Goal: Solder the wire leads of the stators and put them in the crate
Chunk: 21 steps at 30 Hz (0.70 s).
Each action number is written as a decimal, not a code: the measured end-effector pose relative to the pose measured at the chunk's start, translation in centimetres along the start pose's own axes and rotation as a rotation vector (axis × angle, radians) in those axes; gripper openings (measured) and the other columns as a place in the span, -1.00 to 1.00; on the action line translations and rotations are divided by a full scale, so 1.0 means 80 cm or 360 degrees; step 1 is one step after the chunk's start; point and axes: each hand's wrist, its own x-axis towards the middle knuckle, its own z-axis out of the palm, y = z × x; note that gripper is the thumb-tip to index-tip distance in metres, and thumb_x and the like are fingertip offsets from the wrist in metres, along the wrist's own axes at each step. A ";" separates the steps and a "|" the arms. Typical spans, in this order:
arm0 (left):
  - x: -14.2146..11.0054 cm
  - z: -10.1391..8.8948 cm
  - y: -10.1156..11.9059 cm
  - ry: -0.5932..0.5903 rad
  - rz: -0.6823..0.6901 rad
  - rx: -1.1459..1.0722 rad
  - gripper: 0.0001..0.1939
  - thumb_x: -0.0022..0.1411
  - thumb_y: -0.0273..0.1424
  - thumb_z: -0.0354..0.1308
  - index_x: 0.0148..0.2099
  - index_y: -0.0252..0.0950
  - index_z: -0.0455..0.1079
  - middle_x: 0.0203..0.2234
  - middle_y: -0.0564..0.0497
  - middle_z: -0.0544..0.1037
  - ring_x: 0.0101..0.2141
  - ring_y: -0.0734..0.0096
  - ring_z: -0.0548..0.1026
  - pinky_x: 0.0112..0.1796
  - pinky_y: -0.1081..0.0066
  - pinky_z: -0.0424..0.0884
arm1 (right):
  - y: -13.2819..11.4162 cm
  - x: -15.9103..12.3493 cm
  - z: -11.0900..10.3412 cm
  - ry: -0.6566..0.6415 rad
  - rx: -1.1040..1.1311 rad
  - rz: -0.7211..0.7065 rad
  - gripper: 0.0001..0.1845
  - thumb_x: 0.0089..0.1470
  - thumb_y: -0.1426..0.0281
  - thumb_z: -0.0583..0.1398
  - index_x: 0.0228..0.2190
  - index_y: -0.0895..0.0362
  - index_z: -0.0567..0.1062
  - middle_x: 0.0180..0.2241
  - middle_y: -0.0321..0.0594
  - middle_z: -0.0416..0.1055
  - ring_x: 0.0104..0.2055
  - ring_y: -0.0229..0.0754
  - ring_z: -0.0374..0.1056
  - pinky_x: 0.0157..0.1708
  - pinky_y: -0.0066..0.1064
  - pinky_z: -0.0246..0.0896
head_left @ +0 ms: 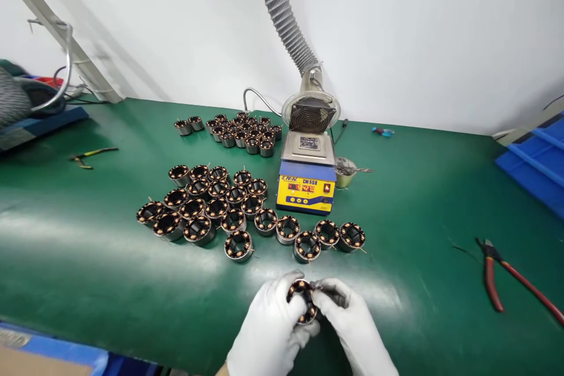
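Observation:
My left hand (273, 317), in a white glove, is closed around a motor stator (308, 312), a short metal ring with copper coils inside. Its thumb reaches into the ring's opening and the other fingers wrap the outside. At the stator's upper right rim, my gloved right hand (346, 311) pinches with thumb and forefinger. Whatever lies between those fingertips is too small to make out. Just beyond my hands stand more stators of the same kind, among them a single stator (238, 245) and a row to the right (307, 245), some with short wire ends sticking out.
A blue and yellow solder pot (306, 187) with a lit display stands behind the stators, under a fume hose (286, 12). A tin (345, 175) is beside it. A second stator group (240, 131) sits further back. Red-handled cutters (491, 276) lie right, yellow-handled pliers (92, 154) left.

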 end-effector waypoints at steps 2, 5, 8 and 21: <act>-0.002 -0.011 0.003 -0.0057 -0.0061 -0.0411 -0.74 -0.06 -0.59 0.22 -0.27 -0.24 0.37 -0.18 -0.09 0.45 -0.26 0.15 0.46 -0.25 0.24 0.44 | -0.015 -0.004 0.003 -0.0105 -0.0140 -0.0135 -0.72 -0.25 0.21 0.36 -0.65 0.13 0.44 -0.64 -0.31 0.35 -0.58 -0.27 0.21 -0.55 -0.43 0.17; -0.012 -0.020 0.003 -0.0206 -0.0241 -0.1196 -0.91 0.07 -0.39 0.21 -0.33 -0.24 0.38 -0.32 -0.01 0.46 -0.32 0.24 0.45 -0.29 0.32 0.42 | -0.041 -0.008 0.004 -0.0391 -0.0177 -0.0379 -0.74 -0.18 0.28 0.34 -0.69 0.11 0.43 -0.63 -0.32 0.34 -0.54 -0.26 0.22 -0.50 -0.42 0.14; -0.027 -0.021 -0.008 -0.0438 -0.0426 -0.1737 -0.64 0.05 -0.11 0.24 -0.23 -0.29 0.42 -0.34 -0.09 0.49 -0.32 0.12 0.49 -0.28 0.24 0.44 | -0.060 -0.004 -0.004 -0.0382 0.0438 -0.0477 -0.74 -0.12 0.19 0.33 -0.63 0.04 0.43 -0.65 -0.39 0.24 -0.59 -0.29 0.14 -0.56 -0.43 0.11; -0.019 -0.026 -0.035 -0.0007 -0.0175 -0.0835 -0.33 -0.09 -0.46 0.35 0.10 -0.27 0.24 0.15 -0.22 0.23 0.15 0.07 0.19 0.12 0.11 0.17 | 0.005 -0.036 0.050 -0.0536 0.0731 0.0452 -0.53 -0.19 0.05 0.34 -0.28 0.09 0.52 -0.32 -0.15 0.49 -0.21 -0.01 0.41 -0.20 -0.21 0.32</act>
